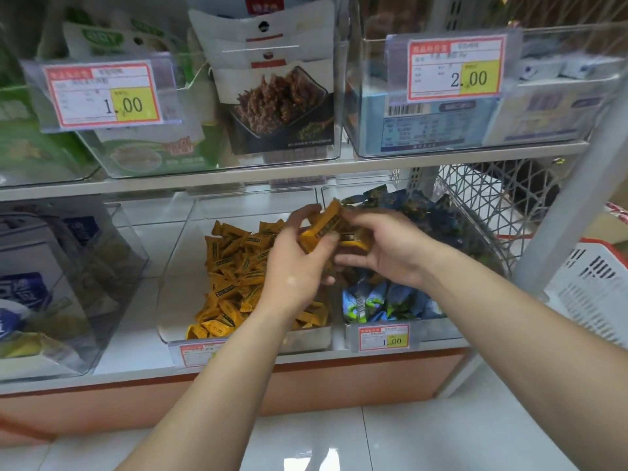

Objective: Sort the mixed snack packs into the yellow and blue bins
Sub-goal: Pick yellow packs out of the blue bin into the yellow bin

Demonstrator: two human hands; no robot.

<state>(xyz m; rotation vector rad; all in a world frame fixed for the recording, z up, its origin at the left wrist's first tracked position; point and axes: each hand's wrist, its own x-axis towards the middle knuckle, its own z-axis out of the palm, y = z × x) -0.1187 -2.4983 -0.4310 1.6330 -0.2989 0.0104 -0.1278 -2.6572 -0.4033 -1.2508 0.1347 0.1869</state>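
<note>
On the lower shelf, a clear bin holds a heap of yellow snack packs. Right of it, a second clear bin holds blue snack packs. My left hand and my right hand meet above the divide between the two bins. Together they grip a bundle of yellow packs; the left fingers curl round its left end. My right hand cups more yellow packs from below, over the blue bin.
Price tags hang on the bin fronts. Clear bins of boxed goods stand at left. The upper shelf carries more bins with large price labels. A white wire basket and a white plastic basket are at right.
</note>
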